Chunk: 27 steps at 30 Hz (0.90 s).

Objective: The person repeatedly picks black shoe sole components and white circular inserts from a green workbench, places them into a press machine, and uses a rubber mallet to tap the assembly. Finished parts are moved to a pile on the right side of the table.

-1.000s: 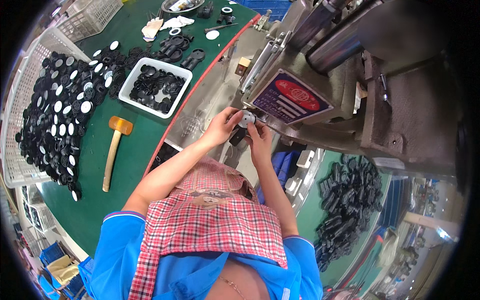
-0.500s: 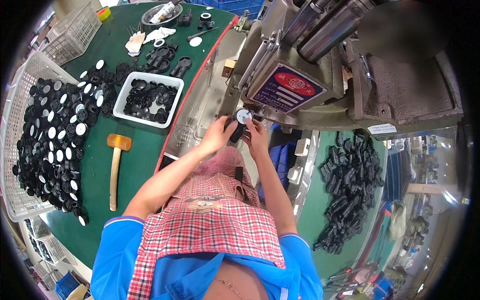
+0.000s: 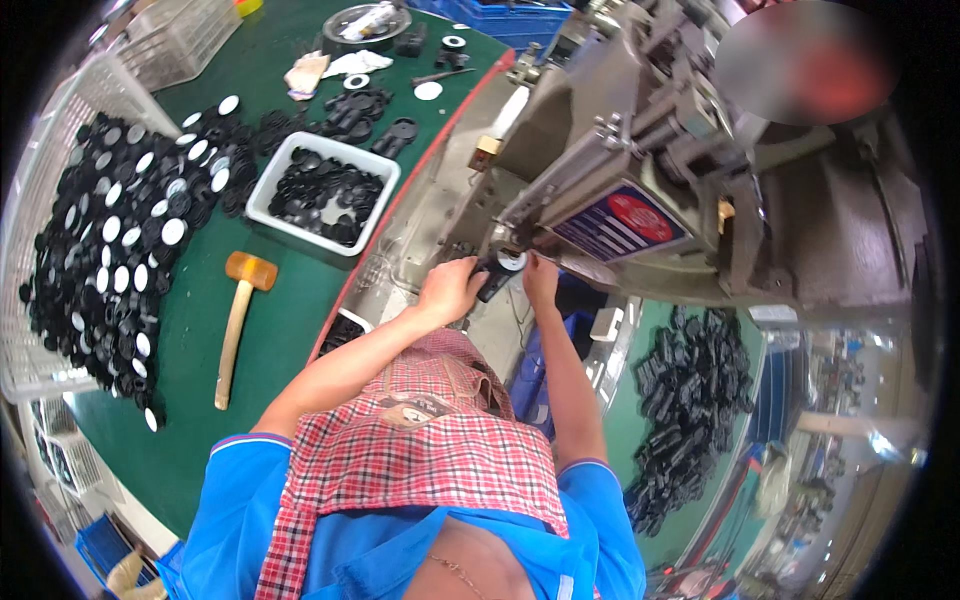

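Note:
My left hand (image 3: 450,291) is closed on a black plastic part (image 3: 493,287) with a round head and a stubby handle, low against the press machine (image 3: 620,213). A white ring-like face (image 3: 512,262) shows on the part's round end. My right hand (image 3: 541,280) is just right of that face, its fingers pinched together. Whatever those fingers hold, if anything, is too small to make out. Under the hands lies the machine's grey metal base (image 3: 415,262).
On the green table (image 3: 190,330) at left lie a mallet (image 3: 236,325), a white tray (image 3: 262,215) of black parts and a heap of black and white discs (image 3: 120,250). A pile of black parts (image 3: 692,400) covers the right table. Blue bins (image 3: 535,385) stand between.
The view has shifted, so the table things appear farther right. The black part sits closer under the press head. My right hand has gone from fingers on the part to a pinch beside it.

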Available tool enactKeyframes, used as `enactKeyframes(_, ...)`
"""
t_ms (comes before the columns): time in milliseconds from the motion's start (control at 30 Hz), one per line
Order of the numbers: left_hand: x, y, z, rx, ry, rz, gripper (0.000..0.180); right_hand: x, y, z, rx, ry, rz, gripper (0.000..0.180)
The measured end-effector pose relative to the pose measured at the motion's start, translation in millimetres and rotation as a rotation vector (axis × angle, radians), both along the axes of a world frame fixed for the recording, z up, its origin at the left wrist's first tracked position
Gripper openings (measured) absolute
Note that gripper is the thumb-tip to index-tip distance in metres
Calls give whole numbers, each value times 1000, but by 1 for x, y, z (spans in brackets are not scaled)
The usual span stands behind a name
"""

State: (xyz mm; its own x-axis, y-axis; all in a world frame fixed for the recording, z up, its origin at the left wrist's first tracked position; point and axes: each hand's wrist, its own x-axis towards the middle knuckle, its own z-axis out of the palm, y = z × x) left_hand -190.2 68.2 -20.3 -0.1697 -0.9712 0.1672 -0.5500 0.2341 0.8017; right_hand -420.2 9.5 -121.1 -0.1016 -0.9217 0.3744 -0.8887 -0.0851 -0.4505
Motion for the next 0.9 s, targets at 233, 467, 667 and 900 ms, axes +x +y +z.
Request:
enactKeyframes(233, 66, 26, 52, 51, 174, -14, 33, 3, -34, -13, 459, 357, 105, 31)
enactKeyframes(467, 269, 129, 10, 383, -21, 398, 33, -58, -56, -100, 1, 441, 253, 25)
enactKeyframes(667, 231, 76, 40, -212, -404, 559, 30, -97, -86, -148, 28, 542, 256, 38)
enactKeyframes(900, 189, -79, 7, 218, -777, 351, 19, -81, -86, -104, 16, 202, 291, 35)
